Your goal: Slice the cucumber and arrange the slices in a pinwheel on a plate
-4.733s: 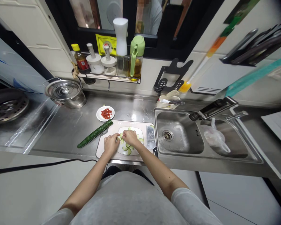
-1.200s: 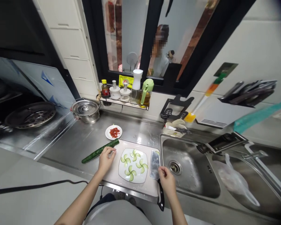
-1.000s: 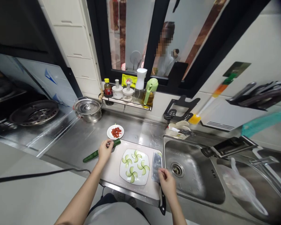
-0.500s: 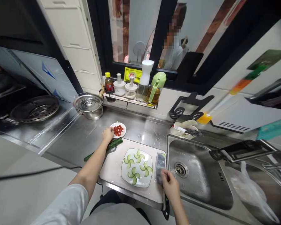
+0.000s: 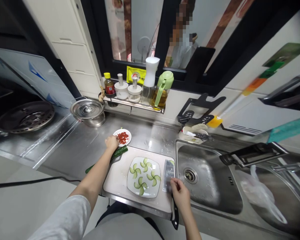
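Note:
My left hand (image 5: 112, 142) is at the left rim of a small white plate (image 5: 130, 135) that holds small red berries (image 5: 123, 137), its fingers closed at the berries' edge; whatever they pinch is hidden. Under that wrist lies a dark green cucumber (image 5: 120, 152). My right hand (image 5: 181, 194) hovers by the cleaver (image 5: 167, 175), fingers curled and tips together; I cannot make out anything in them. The cleaver lies flat on the cutting board (image 5: 115, 181), its black handle over the front edge. Between my hands, a squarish white plate (image 5: 152, 193) carries cucumber slices (image 5: 141, 186) in several pinwheels.
Right of the board is a steel sink (image 5: 210, 180) with a faucet (image 5: 255, 155). A lidded steel pot (image 5: 88, 111) stands at the back left, near the stove (image 5: 27, 116). Seasoning jars and an oil bottle (image 5: 162, 90) fill a wall rack. A person (image 5: 181, 50) shows in the window.
The whole view has shifted slightly, so things appear a little further left and up. Both hands keep nearly the same places beside the berry plate and the cleaver.

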Tool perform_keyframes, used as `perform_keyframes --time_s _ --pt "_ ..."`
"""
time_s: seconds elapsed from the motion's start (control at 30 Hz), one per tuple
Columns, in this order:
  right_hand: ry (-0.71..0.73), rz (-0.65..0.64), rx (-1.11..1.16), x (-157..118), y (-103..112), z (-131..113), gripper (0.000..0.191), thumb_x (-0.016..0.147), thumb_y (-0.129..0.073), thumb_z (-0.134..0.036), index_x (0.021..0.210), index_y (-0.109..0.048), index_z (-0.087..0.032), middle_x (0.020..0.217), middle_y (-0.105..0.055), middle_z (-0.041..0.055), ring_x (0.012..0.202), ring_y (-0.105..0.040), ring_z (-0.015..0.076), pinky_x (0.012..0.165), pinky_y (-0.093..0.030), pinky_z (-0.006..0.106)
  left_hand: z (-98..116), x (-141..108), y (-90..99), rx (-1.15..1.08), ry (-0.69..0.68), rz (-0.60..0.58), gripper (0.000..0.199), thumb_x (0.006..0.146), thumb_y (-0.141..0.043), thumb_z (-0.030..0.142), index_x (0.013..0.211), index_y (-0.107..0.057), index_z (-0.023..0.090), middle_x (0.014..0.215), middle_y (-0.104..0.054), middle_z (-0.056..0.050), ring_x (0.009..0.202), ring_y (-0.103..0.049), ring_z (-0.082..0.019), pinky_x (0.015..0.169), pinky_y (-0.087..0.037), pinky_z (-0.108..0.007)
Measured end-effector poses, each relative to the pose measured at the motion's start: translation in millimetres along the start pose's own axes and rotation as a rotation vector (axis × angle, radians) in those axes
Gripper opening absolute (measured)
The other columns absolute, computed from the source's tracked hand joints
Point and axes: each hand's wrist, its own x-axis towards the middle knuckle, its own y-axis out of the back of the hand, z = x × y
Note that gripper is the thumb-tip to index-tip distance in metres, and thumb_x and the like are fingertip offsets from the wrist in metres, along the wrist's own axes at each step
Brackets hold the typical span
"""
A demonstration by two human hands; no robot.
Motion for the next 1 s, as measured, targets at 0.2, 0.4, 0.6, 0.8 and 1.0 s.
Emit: perform_keyframes --time_s 0.2,0.4,0.6,0.8,1.0 --pt "0.029 -0.013 0.004 0 -5 -2 0.047 0.071 -0.05 -0.059 0.081 -0.069 -0.018 0.071 -0.071 0.0085 0.062 -0.061 0.0222 0.064 -0.049 0.033 -4 -8 3.2 -0.109 0.019 0.044 0.026 0.086 -0.047 0.029 0.088 -0.072 0.02 0.11 -0.068 -0.016 0.109 -0.057 -0.031 0.091 -0.04 -0.044" --pt "0.039 -0.01 0.026 -1 -6 -12 0.043 0.072 -0.051 -0.057 0.08 -0.069 -0.018 0.073 -0.071 0.0084 0.065 -0.062 0.0223 0.064 -0.048 0.032 2 -16 10.5 -0.853 0.249 0.037 0.02 0.075 -0.064 0.037 0.078 -0.07 0.018 0.091 -0.072 -0.01 0.095 -0.062 -0.025 0.084 -0.046 -0.036" --pt "0.231 -0.087 0.031 8 -18 -61 0.032 0.081 -0.05 -0.045 0.081 -0.068 -0.018 0.074 -0.069 0.0057 0.066 -0.059 0.0189 0.065 -0.046 0.029 35 -54 17.8 -1.2 0.094 -0.092 0.041 0.059 -0.077 0.049 0.08 -0.07 0.015 0.079 -0.071 -0.006 0.075 -0.062 -0.016 0.071 -0.047 -0.026" --pt "0.476 -0.112 0.029 29 -35 -128 0.018 0.085 -0.051 -0.03 0.083 -0.066 -0.019 0.08 -0.067 0.0035 0.075 -0.058 0.0172 0.073 -0.044 0.028 74 -107 37.8 -1.326 -0.114 -0.307 0.04 0.057 -0.079 0.049 0.079 -0.071 0.016 0.082 -0.07 -0.005 0.069 -0.055 -0.012 0.064 -0.041 -0.022" --pt "0.725 -0.106 -0.156 41 -41 -150 0.016 0.091 -0.052 -0.028 0.092 -0.067 -0.021 0.091 -0.064 0.0053 0.089 -0.055 0.0193 0.081 -0.042 0.03 98 -132 50.4 -1.375 -0.135 -0.459 0.037 0.06 -0.078 0.046 0.078 -0.069 0.016 0.074 -0.067 -0.002 0.062 -0.052 -0.01 0.06 -0.04 -0.022"
